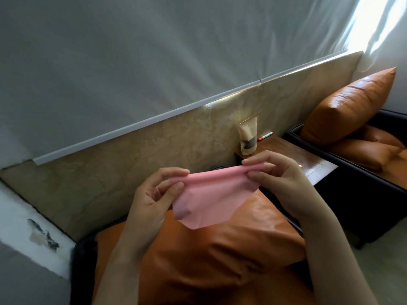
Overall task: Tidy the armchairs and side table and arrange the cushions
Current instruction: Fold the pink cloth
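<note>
over one orange cushion (220, 256), left hand (152, 194) and right hand (284, 179) pinch one pink cloth (211, 203).

Pouch (248, 137) upright on the side table (288, 148) at its back edge, marker (265, 136) lying just beside, armchair (83, 271) left of the table, second armchair (374, 190) right of it.

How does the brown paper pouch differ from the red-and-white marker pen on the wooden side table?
The brown paper pouch stands upright; the red-and-white marker pen lies flat. The pouch is broad and taller; the marker is thin and low. The pouch is tan with a dark window; the marker has a white body and red ends. Both rest near the far edge of the wooden side table.
</note>
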Tool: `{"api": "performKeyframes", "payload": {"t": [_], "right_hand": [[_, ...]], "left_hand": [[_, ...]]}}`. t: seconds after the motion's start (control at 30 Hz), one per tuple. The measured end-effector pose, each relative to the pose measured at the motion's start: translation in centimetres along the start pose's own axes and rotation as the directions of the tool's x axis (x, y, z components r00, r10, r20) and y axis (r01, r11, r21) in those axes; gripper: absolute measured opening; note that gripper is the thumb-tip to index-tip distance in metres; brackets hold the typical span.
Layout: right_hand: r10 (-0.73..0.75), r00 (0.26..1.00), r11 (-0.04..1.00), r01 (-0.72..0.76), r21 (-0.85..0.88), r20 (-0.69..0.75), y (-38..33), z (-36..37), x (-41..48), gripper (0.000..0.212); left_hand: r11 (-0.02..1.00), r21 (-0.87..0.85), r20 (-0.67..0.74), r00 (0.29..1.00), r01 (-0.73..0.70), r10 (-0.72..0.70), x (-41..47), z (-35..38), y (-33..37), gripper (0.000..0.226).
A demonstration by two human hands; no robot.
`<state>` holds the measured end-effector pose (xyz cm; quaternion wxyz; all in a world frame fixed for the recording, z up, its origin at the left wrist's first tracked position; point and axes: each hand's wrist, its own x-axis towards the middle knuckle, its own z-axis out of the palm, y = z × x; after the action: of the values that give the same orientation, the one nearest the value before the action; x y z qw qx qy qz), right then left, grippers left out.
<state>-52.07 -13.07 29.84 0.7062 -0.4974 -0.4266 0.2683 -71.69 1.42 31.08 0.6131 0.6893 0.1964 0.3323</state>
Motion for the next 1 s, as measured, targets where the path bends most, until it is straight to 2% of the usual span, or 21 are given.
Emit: {"api": "performKeyframes", "payload": {"t": [0.13, 0.23, 0.33, 0.5, 0.6, 0.77, 0.83, 0.9, 1.0], "right_hand": [[0.001, 1.0, 1.0, -0.001, 0.02, -0.005, 0.2, -0.1, 1.1, 0.019], [-0.012, 1.0, 1.0, 0.012, 0.022, 0.003, 0.2, 0.1, 1.8, 0.036], [-0.03, 0.999, 0.999, 0.031, 0.018, -0.018, 0.6, 0.4, 2.7, 0.039], [-0.032, 0.999, 0.998, 0.033, 0.049, -0.028, 1.1, 0.6, 4.0, 0.026], [-0.039, 0.999, 0.999, 0.038, -0.005, -0.032, 1.4, 0.6, 4.7, 0.023], [-0.006, 1.0, 1.0, 0.007, 0.031, -0.03, 1.6, 0.1, 4.9, 0.023], [0.004, 1.0, 1.0, -0.005, 0.026, 0.007, 1.5, 0.0, 4.8, 0.018], [0.019, 1.0, 0.999, -0.02, -0.043, -0.01, 1.6, 0.0, 4.7, 0.03], [-0.013, 0.998, 0.994, 0.006, -0.113, -0.062, 1.8, 0.1, 4.7, 0.014]], "left_hand": [[0.999, -0.039, -0.047, 0.999, -0.002, 0.0, 0.9, -0.4, -0.1, 0.017], [0.999, -0.037, -0.079, 0.997, -0.019, 0.017, 1.8, -0.7, -0.1, 0.017], [0.999, -0.015, -0.102, 0.994, -0.042, 0.04, 2.8, -0.9, -0.3, 0.017], [0.998, -0.039, -0.131, 0.99, -0.052, 0.046, 3.9, -1.4, -0.8, 0.017], [0.999, -0.024, -0.146, 0.989, -0.028, 0.024, 4.8, -1.9, -1.0, 0.018], [0.994, -0.109, -0.078, 0.997, 0.004, -0.012, 5.5, -1.9, -1.4, 0.015], [0.997, -0.073, -0.097, 0.995, -0.013, 0.006, 5.6, -1.6, -1.4, 0.013], [0.999, -0.002, -0.136, 0.99, -0.032, 0.032, 5.7, -1.3, -1.4, 0.017], [0.999, 0.035, -0.139, 0.99, -0.025, 0.029, 5.4, -1.1, -1.3, 0.019]]}}
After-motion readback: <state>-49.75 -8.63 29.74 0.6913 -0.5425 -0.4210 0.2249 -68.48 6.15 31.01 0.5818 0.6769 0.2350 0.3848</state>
